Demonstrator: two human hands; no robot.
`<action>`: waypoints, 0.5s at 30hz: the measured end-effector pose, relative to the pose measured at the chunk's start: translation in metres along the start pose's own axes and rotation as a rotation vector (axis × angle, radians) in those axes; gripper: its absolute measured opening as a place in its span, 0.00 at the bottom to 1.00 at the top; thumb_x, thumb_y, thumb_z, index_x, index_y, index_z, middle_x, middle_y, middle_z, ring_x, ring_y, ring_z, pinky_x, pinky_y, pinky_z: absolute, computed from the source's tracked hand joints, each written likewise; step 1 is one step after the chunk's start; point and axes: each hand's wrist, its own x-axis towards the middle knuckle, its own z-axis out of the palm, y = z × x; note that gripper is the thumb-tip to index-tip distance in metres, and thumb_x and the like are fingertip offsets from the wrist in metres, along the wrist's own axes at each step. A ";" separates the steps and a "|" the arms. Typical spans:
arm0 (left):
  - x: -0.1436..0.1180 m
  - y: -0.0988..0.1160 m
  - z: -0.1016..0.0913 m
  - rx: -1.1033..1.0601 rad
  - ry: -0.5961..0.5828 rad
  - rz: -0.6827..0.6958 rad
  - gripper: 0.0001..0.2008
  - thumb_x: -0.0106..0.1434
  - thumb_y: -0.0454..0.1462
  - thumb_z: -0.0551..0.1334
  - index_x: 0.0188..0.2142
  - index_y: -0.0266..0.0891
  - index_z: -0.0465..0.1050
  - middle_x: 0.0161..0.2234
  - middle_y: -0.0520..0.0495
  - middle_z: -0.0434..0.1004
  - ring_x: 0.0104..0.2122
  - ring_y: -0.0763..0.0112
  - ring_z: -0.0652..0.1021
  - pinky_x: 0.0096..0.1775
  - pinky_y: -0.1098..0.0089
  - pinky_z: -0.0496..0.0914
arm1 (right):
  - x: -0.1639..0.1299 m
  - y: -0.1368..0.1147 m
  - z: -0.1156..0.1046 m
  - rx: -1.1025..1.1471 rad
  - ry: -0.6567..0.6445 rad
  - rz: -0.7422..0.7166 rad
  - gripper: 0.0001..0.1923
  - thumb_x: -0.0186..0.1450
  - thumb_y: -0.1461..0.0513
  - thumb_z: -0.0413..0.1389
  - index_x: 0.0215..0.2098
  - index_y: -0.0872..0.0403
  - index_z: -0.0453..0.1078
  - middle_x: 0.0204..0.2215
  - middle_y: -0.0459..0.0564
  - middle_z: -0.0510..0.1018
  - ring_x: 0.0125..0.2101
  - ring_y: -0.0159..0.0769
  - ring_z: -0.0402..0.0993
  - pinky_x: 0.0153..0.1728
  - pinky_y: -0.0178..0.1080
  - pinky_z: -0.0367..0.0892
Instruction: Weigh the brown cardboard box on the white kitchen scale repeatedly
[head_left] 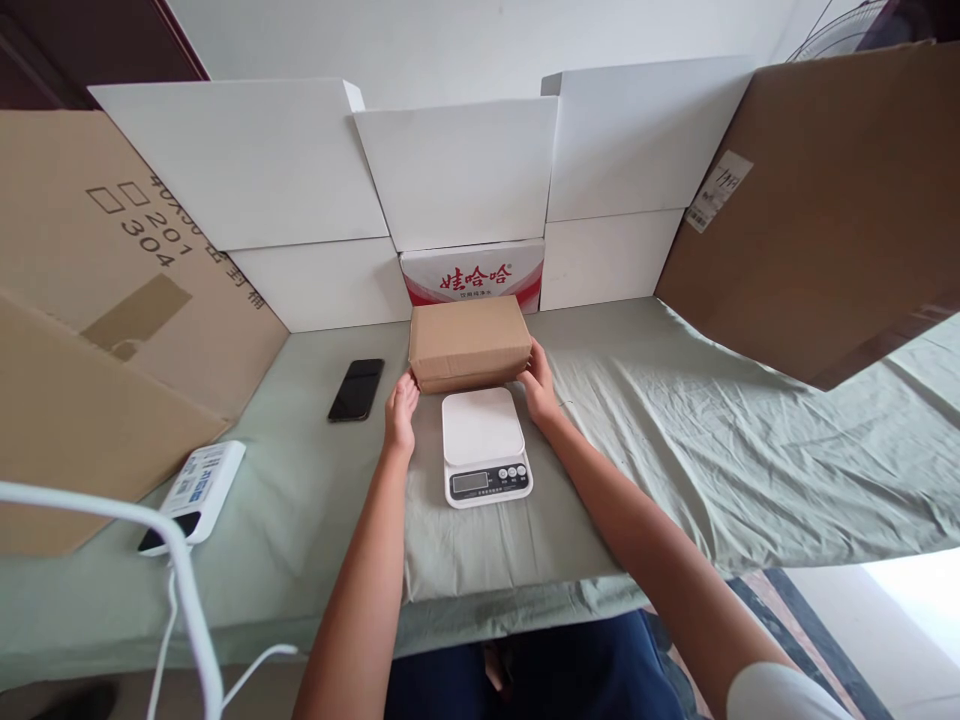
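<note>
A small closed brown cardboard box (pixel 470 345) is held between my two hands, just beyond a white kitchen scale (pixel 484 430). My left hand (pixel 403 408) presses its fingers against the box's lower left corner. On the opposite side, my right hand (pixel 538 380) grips the right end, some of its fingers hidden behind the box. Whether the box rests on the cloth or hangs slightly above it, I cannot tell. Nothing lies on the scale's platform; its display and buttons face me, and the display looks blank.
A black phone (pixel 356 390) lies left of the box. Farther left are a white device (pixel 193 497) and a curved white stand (pixel 176 545). White boxes (pixel 457 170) and a red-and-white carton (pixel 472 272) form the back; large cardboard boxes (pixel 825 200) flank the green cloth (pixel 300 520).
</note>
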 end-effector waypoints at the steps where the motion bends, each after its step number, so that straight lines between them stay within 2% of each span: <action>1: -0.002 0.001 0.000 0.003 0.001 0.020 0.42 0.58 0.65 0.60 0.60 0.38 0.73 0.64 0.32 0.68 0.65 0.50 0.68 0.66 0.53 0.60 | -0.001 -0.001 0.000 -0.020 0.004 -0.029 0.32 0.64 0.53 0.54 0.66 0.46 0.58 0.65 0.51 0.67 0.62 0.49 0.65 0.60 0.52 0.67; 8: -0.017 0.010 0.002 0.032 0.000 0.148 0.39 0.60 0.62 0.60 0.61 0.37 0.72 0.63 0.32 0.70 0.64 0.49 0.69 0.65 0.53 0.60 | -0.012 -0.013 -0.003 -0.210 0.045 -0.219 0.36 0.67 0.45 0.52 0.69 0.45 0.54 0.66 0.55 0.62 0.66 0.52 0.59 0.63 0.54 0.62; 15: -0.056 0.021 -0.004 0.068 -0.009 0.177 0.40 0.61 0.62 0.59 0.62 0.37 0.70 0.64 0.31 0.68 0.65 0.46 0.68 0.66 0.50 0.59 | -0.038 -0.035 -0.009 -0.266 0.045 -0.266 0.36 0.68 0.42 0.50 0.70 0.45 0.54 0.65 0.56 0.62 0.65 0.54 0.59 0.63 0.56 0.60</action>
